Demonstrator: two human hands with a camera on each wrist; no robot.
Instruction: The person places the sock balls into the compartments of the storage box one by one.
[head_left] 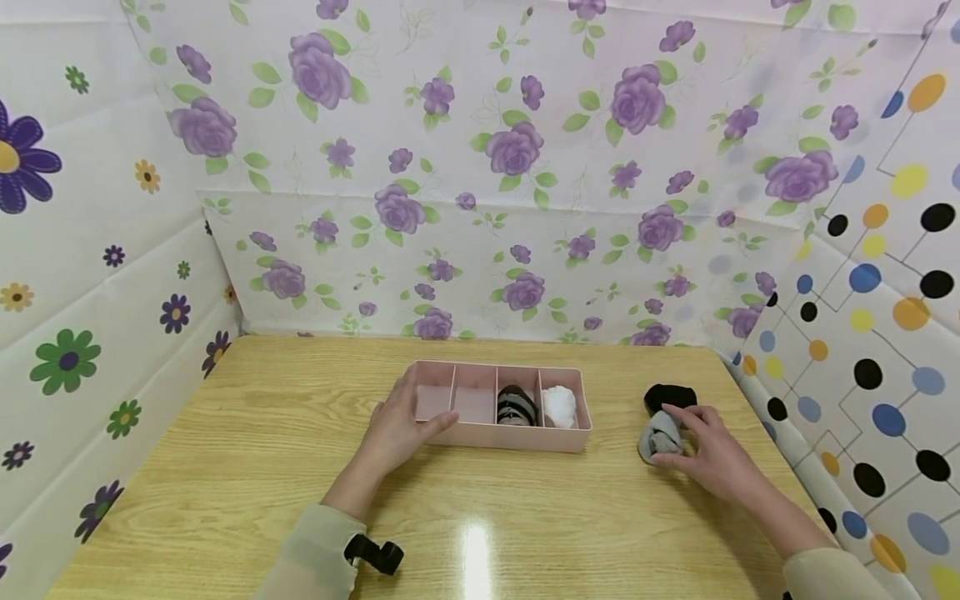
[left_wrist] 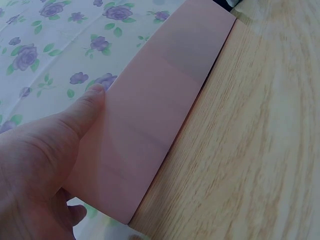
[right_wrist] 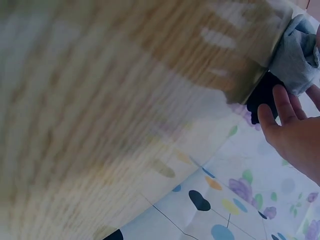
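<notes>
A pink organizer box [head_left: 510, 437] with a row of compartments stands on the table. My left hand [head_left: 396, 423] grips its left end, the thumb at the front rim; the left wrist view shows this thumb [left_wrist: 90, 102] along the box's long wall [left_wrist: 150, 100]. A striped black-and-grey rolled sock [head_left: 516, 407] and a white rolled sock [head_left: 559, 406] fill the two right compartments. Off to the right, my right hand [head_left: 705, 450] pinches a grey rolled sock [head_left: 660, 437] between thumb and fingers. Just behind it lies a black rolled sock [head_left: 670, 397].
The wooden table [head_left: 540, 517] meets a floral cloth wall [head_left: 465, 250] at the back. Patterned cloths also rise on the left and right, the dotted cloth [head_left: 885, 400] being near my right arm. A black wrist strap [head_left: 375, 552] sits on my left sleeve.
</notes>
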